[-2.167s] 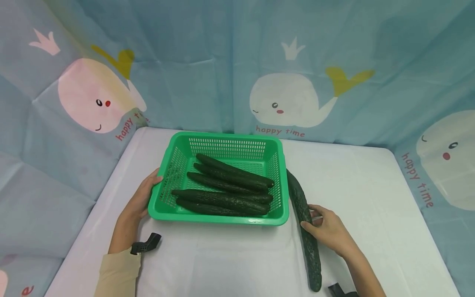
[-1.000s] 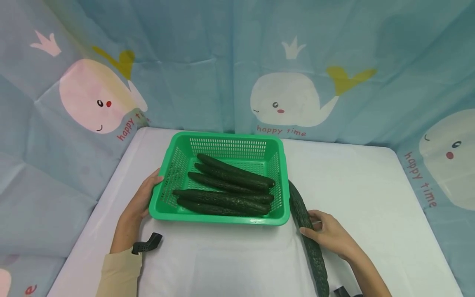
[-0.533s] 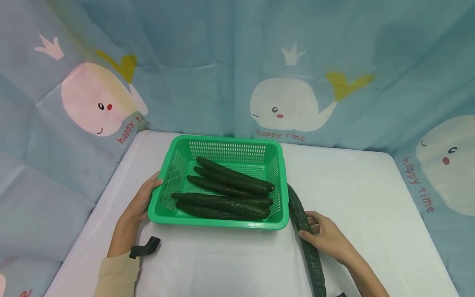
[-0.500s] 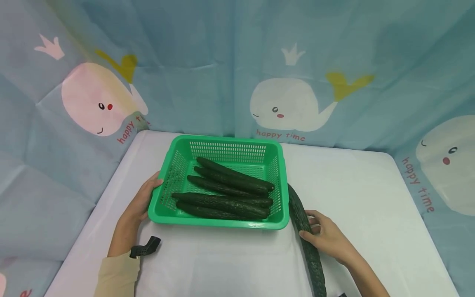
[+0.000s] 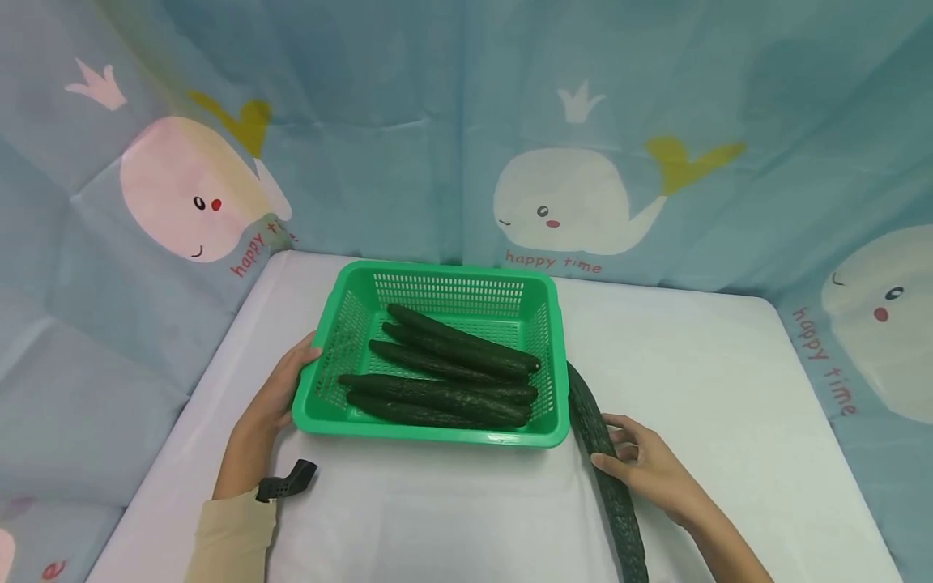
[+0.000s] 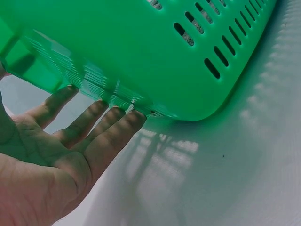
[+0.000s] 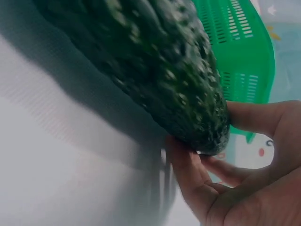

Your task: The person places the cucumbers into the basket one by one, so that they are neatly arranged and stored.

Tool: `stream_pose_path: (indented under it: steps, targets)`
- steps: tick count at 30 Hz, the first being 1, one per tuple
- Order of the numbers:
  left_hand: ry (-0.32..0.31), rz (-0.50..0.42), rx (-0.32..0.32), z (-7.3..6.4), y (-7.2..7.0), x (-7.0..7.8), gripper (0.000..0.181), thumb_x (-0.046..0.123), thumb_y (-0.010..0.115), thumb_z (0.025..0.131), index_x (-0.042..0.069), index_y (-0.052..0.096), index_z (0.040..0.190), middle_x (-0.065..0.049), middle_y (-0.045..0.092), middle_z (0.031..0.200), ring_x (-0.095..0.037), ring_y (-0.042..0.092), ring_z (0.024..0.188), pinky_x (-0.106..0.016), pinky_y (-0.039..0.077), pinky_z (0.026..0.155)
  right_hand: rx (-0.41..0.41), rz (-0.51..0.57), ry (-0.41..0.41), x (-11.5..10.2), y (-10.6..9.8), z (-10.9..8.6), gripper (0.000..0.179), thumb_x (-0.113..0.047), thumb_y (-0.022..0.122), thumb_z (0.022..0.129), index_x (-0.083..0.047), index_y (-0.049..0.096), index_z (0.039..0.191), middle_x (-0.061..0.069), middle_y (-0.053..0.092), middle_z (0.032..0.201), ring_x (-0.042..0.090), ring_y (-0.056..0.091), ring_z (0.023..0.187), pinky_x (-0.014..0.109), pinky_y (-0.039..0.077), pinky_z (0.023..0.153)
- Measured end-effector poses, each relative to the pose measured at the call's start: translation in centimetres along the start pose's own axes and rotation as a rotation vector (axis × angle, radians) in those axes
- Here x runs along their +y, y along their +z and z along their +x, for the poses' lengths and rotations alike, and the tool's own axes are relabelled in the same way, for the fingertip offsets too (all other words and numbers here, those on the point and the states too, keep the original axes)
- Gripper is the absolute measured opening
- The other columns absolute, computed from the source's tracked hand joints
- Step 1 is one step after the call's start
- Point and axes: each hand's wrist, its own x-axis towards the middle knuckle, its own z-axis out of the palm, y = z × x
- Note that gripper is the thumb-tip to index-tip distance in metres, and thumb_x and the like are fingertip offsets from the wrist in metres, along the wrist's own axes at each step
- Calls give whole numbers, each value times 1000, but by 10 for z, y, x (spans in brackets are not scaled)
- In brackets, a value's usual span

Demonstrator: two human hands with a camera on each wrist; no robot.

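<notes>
A green plastic basket [image 5: 430, 435] stands on the table with several cucumbers [image 5: 437, 397] lying inside it. At its left side, my left hand [image 5: 280, 385] holds the basket, thumb over the rim. The left wrist view shows the fingers [image 6: 106, 136] of that hand touching the outer wall. To the right of the basket, my right hand [image 5: 649, 465] grips a long dark cucumber [image 5: 608, 486] between thumb and fingers. This cucumber slants along the basket's right side, and its near end runs out of the head view. In the right wrist view its bumpy skin [image 7: 155, 70] fills the upper middle.
A white cloth [image 5: 700, 356] covers the table. Behind and beside it hangs a blue curtain [image 5: 379, 178] printed with whales. A black wrist device [image 5: 287, 480] sits on the left wrist, next to a beige sleeve [image 5: 232, 538].
My right hand has drawn the cucumber a little toward the person, so its near end has left the head view. The left hand and the basket have stayed in place.
</notes>
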Motion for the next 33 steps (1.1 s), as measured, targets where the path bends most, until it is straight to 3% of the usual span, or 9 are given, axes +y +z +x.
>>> stream_pose_path:
  steps: [3, 5, 7, 10, 13, 24, 33]
  targets:
    - [8, 10, 0, -1, 0, 0, 70, 35, 32, 115, 0, 5, 169, -21, 42, 157, 1, 65, 124, -21, 60, 100, 6, -15, -8, 1, -1, -3, 79, -33, 80, 94, -3, 45, 157, 23, 59, 136, 31, 66, 117, 47, 61, 86]
    - [8, 11, 0, 0, 1, 0, 70, 35, 32, 115, 0, 5, 169, -27, 36, 160, 1, 65, 125, -22, 60, 100, 12, -24, -14, 3, -2, -5, 77, -33, 79, 94, -4, 44, 157, 22, 58, 137, 31, 65, 118, 45, 60, 86]
    - [0, 13, 0, 0, 2, -1, 70, 34, 32, 115, 0, 5, 169, -23, 42, 156, 0, 66, 123, -22, 60, 99, 21, -29, -22, 4, -5, -7, 77, -32, 79, 95, -4, 44, 157, 22, 58, 138, 30, 65, 117, 44, 60, 86]
    - [-10, 12, 0, 0, 2, -2, 70, 32, 32, 114, -1, 4, 169, -3, 55, 144, -2, 68, 120, -24, 62, 96, 41, -38, -35, 5, -9, -8, 76, -31, 79, 95, -3, 44, 157, 22, 60, 136, 27, 66, 112, 42, 59, 85]
    - [3, 0, -10, 1, 2, -2, 69, 31, 33, 114, -1, 5, 169, 7, 59, 136, -4, 69, 119, -26, 63, 95, 70, -57, -60, 5, -13, -8, 75, -29, 79, 95, -2, 44, 156, 22, 63, 133, 26, 67, 109, 41, 60, 83]
    - [29, -21, -11, 3, -1, -2, 69, 31, 33, 115, -4, 6, 168, 9, 65, 131, -5, 71, 115, -25, 64, 93, 162, -179, -198, 0, -24, -8, 71, -30, 80, 94, -2, 51, 153, 20, 69, 127, 34, 71, 110, 48, 63, 80]
    - [23, -23, -21, 2, -2, -1, 69, 30, 33, 114, -4, 5, 168, 11, 67, 130, -6, 72, 114, -26, 65, 92, 178, -221, -244, -3, -28, -8, 71, -25, 81, 94, -4, 51, 154, 18, 71, 126, 31, 73, 106, 37, 59, 75]
